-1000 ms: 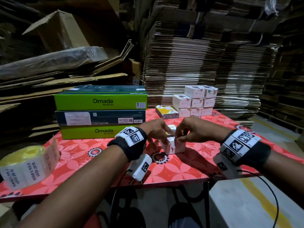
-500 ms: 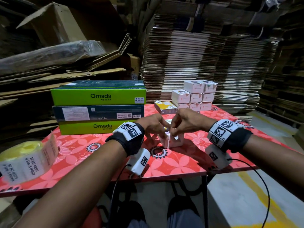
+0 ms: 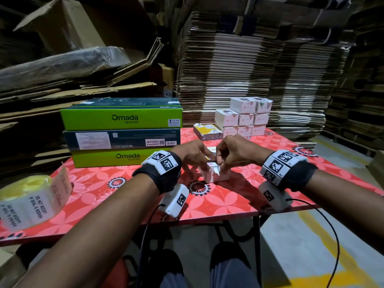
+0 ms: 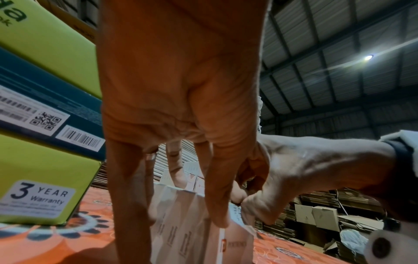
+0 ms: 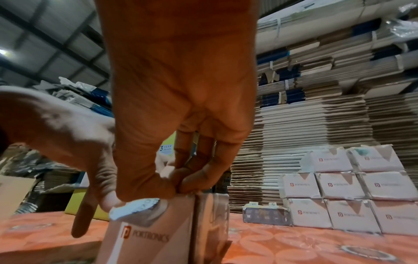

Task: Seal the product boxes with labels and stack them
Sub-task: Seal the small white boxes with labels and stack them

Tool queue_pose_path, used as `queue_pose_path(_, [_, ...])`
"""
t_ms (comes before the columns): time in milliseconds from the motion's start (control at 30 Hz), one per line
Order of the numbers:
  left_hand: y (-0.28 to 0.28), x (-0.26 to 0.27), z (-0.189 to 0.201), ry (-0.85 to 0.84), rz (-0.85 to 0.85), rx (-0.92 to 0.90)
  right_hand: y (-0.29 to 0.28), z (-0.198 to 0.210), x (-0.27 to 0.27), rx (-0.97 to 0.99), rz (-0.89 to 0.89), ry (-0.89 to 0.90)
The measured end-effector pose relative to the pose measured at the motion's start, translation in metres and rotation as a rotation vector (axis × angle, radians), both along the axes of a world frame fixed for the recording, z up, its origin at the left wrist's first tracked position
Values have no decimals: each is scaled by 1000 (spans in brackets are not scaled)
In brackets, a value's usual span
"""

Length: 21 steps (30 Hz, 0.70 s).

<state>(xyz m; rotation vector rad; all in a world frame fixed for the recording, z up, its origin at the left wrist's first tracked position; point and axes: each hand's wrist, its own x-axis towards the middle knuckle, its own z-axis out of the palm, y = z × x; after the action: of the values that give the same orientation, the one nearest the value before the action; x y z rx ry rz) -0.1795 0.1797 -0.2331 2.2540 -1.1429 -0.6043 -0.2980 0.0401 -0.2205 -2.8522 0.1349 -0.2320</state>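
Label (image 3: 216, 170) — both hands pressing it onto box (image 3: 214, 177).

Both my forearms reach forward and angle inward, wrists banded, the hands meeting at centre. My left hand (image 3: 192, 154) points its fingers (image 4: 217, 192) straight down, spread and pressing. My right hand (image 3: 234, 154) is curled, thumb and fingertips (image 5: 192, 180) pinched together just beside the left fingertips. Both wrists are raised, knuckles up.
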Motion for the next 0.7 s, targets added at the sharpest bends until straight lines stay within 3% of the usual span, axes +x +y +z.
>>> queue_pose_path(700, [2, 1, -3, 16, 2, -30, -12, 0, 1, 71, 46, 25])
